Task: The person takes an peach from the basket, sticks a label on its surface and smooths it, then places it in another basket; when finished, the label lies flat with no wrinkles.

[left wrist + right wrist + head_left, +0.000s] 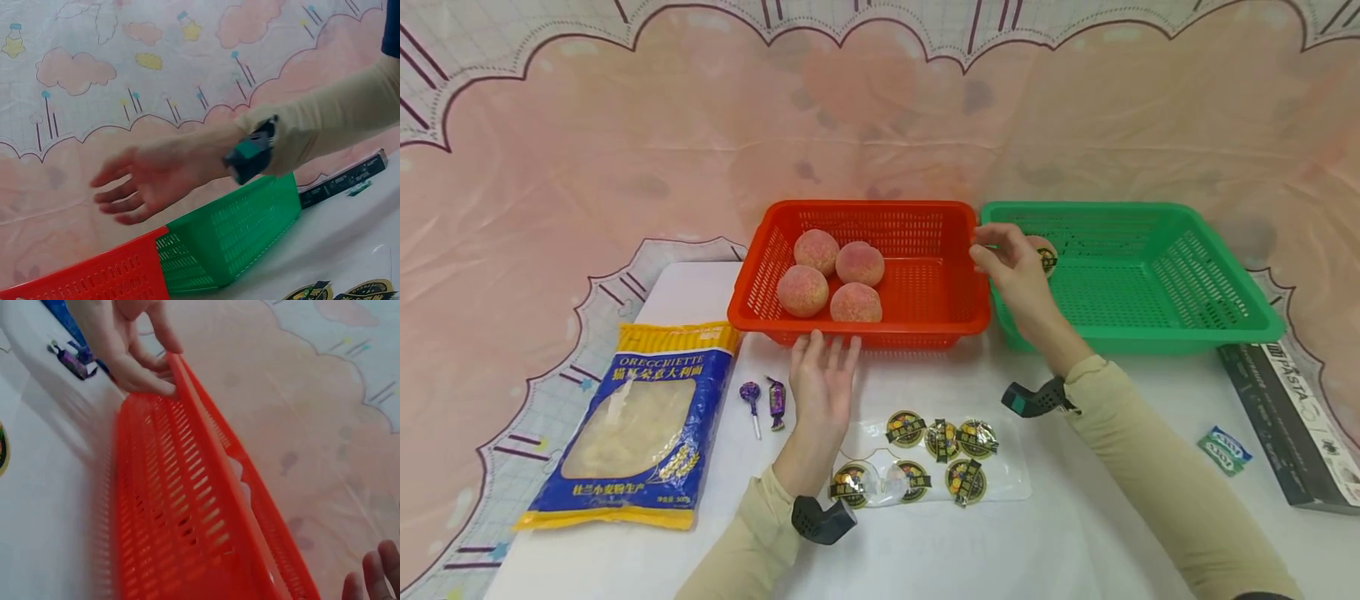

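My left hand (pixel 823 383) is at the front of the red basket (pixel 936 327), its fingers extended and the fingertips right at the rim. Several pink peaches (pixel 802 291) sit in the left half of that basket. Over the place where the two baskets meet hovers my right hand (pixel 1017 271), fingers loosely bent and nothing in them. Just behind it, in the green basket (pixel 1150 337), lies one peach (pixel 1040 246) with a round black-and-gold sticker, partly covered by the hand. In front of the baskets is a clear sheet (pixel 1011 467) bearing several round stickers (pixel 966 482).
At left lies a blue and yellow pasta bag (pixel 647 417), with a purple lollipop (pixel 750 392) and a purple wrapped candy (pixel 777 404) beside it. To the right are a green candy packet (pixel 1225 450) and a black box (pixel 1292 425). A patterned cloth hangs behind the baskets.
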A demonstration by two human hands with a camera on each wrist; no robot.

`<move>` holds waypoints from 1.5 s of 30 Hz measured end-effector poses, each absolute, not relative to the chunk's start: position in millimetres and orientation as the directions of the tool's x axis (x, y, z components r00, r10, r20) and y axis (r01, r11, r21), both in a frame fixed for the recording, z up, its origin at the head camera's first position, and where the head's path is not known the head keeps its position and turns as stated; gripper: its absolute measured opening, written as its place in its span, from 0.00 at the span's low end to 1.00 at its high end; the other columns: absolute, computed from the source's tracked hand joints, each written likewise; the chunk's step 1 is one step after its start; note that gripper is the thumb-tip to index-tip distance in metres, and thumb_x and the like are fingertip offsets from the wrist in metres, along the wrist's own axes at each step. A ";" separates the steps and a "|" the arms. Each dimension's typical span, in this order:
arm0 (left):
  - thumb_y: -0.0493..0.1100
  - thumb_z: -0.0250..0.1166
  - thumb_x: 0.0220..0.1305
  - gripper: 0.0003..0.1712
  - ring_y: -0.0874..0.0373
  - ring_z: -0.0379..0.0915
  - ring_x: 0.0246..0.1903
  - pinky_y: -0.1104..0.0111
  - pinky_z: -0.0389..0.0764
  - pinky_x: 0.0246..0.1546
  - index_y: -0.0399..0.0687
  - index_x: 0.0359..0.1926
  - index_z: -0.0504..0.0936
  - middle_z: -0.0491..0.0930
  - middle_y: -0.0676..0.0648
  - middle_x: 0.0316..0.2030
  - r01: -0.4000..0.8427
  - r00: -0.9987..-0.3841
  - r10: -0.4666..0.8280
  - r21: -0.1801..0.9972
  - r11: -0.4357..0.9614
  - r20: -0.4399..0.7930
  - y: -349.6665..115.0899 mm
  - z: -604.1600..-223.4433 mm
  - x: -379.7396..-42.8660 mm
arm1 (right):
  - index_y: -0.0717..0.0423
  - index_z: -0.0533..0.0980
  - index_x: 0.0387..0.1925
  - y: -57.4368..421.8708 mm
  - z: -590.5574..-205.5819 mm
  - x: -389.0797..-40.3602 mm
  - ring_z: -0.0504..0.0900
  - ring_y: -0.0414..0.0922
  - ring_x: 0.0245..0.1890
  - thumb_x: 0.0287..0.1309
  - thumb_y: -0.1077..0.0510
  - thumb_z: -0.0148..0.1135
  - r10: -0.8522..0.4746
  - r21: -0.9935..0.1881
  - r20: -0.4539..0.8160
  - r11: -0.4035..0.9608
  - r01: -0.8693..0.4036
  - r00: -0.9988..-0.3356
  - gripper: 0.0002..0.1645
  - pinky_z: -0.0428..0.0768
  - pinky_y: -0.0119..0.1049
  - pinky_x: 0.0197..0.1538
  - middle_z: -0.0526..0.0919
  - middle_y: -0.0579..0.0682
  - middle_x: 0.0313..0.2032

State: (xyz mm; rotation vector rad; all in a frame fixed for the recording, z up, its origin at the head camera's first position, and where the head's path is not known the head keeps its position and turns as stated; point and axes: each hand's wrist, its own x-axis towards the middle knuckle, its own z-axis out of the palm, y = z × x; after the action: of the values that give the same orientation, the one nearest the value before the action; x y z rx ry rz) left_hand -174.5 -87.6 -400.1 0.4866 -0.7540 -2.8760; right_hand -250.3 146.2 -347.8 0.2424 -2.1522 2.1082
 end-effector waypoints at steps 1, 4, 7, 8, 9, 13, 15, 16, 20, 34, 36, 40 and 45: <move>0.41 0.50 0.64 0.10 0.50 0.61 0.56 0.57 0.71 0.54 0.50 0.46 0.61 0.55 0.44 0.61 0.045 -0.940 -0.206 0.499 -0.865 -0.273 -87.9 -399.6 -175.3 | 0.53 0.66 0.52 141.2 -346.0 -256.5 0.71 0.43 0.48 0.54 0.52 0.58 -0.053 -0.985 0.167 0.034 -0.169 -0.985 0.24 0.72 0.38 0.50 0.70 0.49 0.49; 0.40 0.51 0.64 0.12 0.50 0.61 0.56 0.57 0.70 0.55 0.50 0.47 0.61 0.54 0.44 0.63 0.047 -0.938 -0.214 0.508 -0.860 -0.274 -88.5 -399.5 -177.5 | 0.52 0.66 0.52 127.1 -340.7 -276.3 0.69 0.42 0.50 0.54 0.51 0.58 -0.091 -0.995 0.094 0.034 -0.097 -0.991 0.25 0.70 0.43 0.54 0.69 0.48 0.51; 0.40 0.51 0.64 0.14 0.51 0.62 0.56 0.58 0.71 0.53 0.50 0.49 0.61 0.55 0.44 0.63 0.045 -0.934 -0.220 0.520 -0.853 -0.280 -88.6 -400.3 -178.6 | 0.51 0.66 0.52 113.5 -335.8 -295.2 0.68 0.43 0.51 0.55 0.52 0.57 -0.107 -0.999 0.039 -0.006 -0.038 -0.994 0.23 0.68 0.47 0.57 0.68 0.49 0.53; 0.40 0.51 0.64 0.15 0.51 0.62 0.56 0.59 0.72 0.53 0.49 0.50 0.61 0.55 0.44 0.63 0.044 -0.934 -0.222 0.526 -0.850 -0.281 -88.7 -400.8 -178.7 | 0.51 0.66 0.52 108.5 -335.4 -301.4 0.68 0.44 0.52 0.55 0.52 0.57 -0.106 -1.000 0.019 -0.017 -0.018 -0.994 0.22 0.67 0.47 0.57 0.68 0.49 0.52; 0.40 0.50 0.64 0.16 0.51 0.62 0.56 0.59 0.73 0.52 0.49 0.52 0.61 0.55 0.44 0.63 0.043 -0.933 -0.224 0.532 -0.846 -0.281 -88.7 -401.4 -178.8 | 0.51 0.67 0.51 103.5 -335.5 -306.9 0.68 0.45 0.53 0.55 0.53 0.57 -0.106 -1.000 -0.001 -0.031 0.004 -0.994 0.22 0.67 0.48 0.58 0.68 0.49 0.52; 0.40 0.50 0.64 0.20 0.52 0.62 0.56 0.60 0.73 0.52 0.48 0.56 0.58 0.55 0.45 0.63 0.042 -0.928 -0.236 0.550 -0.834 -0.287 -89.1 -403.4 -179.0 | 0.51 0.68 0.50 81.8 -339.9 -324.7 0.68 0.49 0.54 0.56 0.55 0.57 -0.091 -0.993 -0.101 -0.052 0.106 -0.991 0.20 0.69 0.45 0.57 0.70 0.47 0.50; 0.41 0.50 0.64 0.19 0.52 0.61 0.56 0.60 0.71 0.54 0.49 0.56 0.58 0.55 0.45 0.63 0.042 -0.924 -0.240 0.545 -0.837 -0.297 -89.1 -403.4 -179.2 | 0.51 0.68 0.51 72.7 -343.6 -330.9 0.68 0.50 0.54 0.55 0.54 0.57 -0.090 -0.987 -0.151 -0.047 0.155 -0.984 0.20 0.69 0.44 0.57 0.70 0.47 0.49; 0.41 0.50 0.64 0.19 0.52 0.61 0.56 0.60 0.70 0.55 0.50 0.55 0.58 0.54 0.45 0.63 0.046 -0.922 -0.244 0.539 -0.841 -0.301 -90.3 -403.4 -179.2 | 0.50 0.68 0.51 67.6 -345.8 -333.9 0.68 0.51 0.54 0.55 0.54 0.57 -0.092 -0.983 -0.173 -0.037 0.177 -0.981 0.21 0.70 0.44 0.57 0.70 0.47 0.50; 0.41 0.50 0.64 0.21 0.53 0.61 0.57 0.60 0.70 0.55 0.50 0.57 0.58 0.56 0.46 0.62 0.044 -0.918 -0.244 0.531 -0.846 -0.313 -93.9 -401.6 -178.8 | 0.48 0.66 0.53 54.0 -355.9 -344.1 0.65 0.51 0.56 0.53 0.53 0.60 -0.116 -0.963 -0.267 0.046 0.264 -0.957 0.25 0.68 0.45 0.58 0.69 0.47 0.52; 0.41 0.54 0.62 0.25 0.53 0.62 0.55 0.62 0.73 0.52 0.50 0.58 0.59 0.58 0.46 0.63 0.038 -0.914 -0.246 0.536 -0.843 -0.322 -99.4 -403.2 -181.2 | 0.48 0.64 0.51 31.5 -373.3 -367.6 0.63 0.48 0.56 0.43 0.42 0.65 -0.235 -0.839 -0.496 0.378 0.392 -0.836 0.34 0.64 0.49 0.59 0.66 0.46 0.54; 0.42 0.54 0.62 0.25 0.54 0.62 0.55 0.62 0.73 0.52 0.51 0.58 0.59 0.60 0.47 0.62 0.028 -0.913 -0.240 0.535 -0.844 -0.331 -98.1 -403.7 -180.7 | 0.47 0.68 0.50 31.9 -376.4 -370.6 0.64 0.48 0.54 0.43 0.40 0.64 -0.269 -0.830 -0.499 0.423 0.365 -0.824 0.32 0.65 0.50 0.58 0.68 0.45 0.52; 0.42 0.54 0.62 0.26 0.54 0.62 0.57 0.63 0.73 0.52 0.52 0.60 0.58 0.59 0.48 0.62 0.008 -0.915 -0.225 0.541 -0.841 -0.335 -97.0 -404.2 -179.1 | 0.46 0.73 0.48 31.9 -381.8 -376.2 0.66 0.48 0.53 0.43 0.39 0.63 -0.319 -0.821 -0.511 0.455 0.345 -0.798 0.30 0.67 0.49 0.56 0.71 0.46 0.51; 0.43 0.54 0.62 0.27 0.54 0.62 0.58 0.64 0.73 0.52 0.53 0.61 0.57 0.60 0.48 0.62 0.015 -0.917 -0.236 0.562 -0.827 -0.322 -101.4 -402.9 -179.8 | 0.44 0.75 0.46 25.6 -381.6 -381.2 0.65 0.47 0.52 0.43 0.38 0.63 -0.314 -0.834 -0.502 0.422 0.356 -0.806 0.27 0.68 0.48 0.56 0.70 0.45 0.51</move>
State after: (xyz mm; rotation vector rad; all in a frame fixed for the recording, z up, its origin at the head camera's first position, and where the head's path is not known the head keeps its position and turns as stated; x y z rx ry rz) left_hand -179.8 -101.4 -402.9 0.5808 -0.8640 -2.8214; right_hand -381.2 25.6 -381.6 -0.0533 -3.1130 2.1346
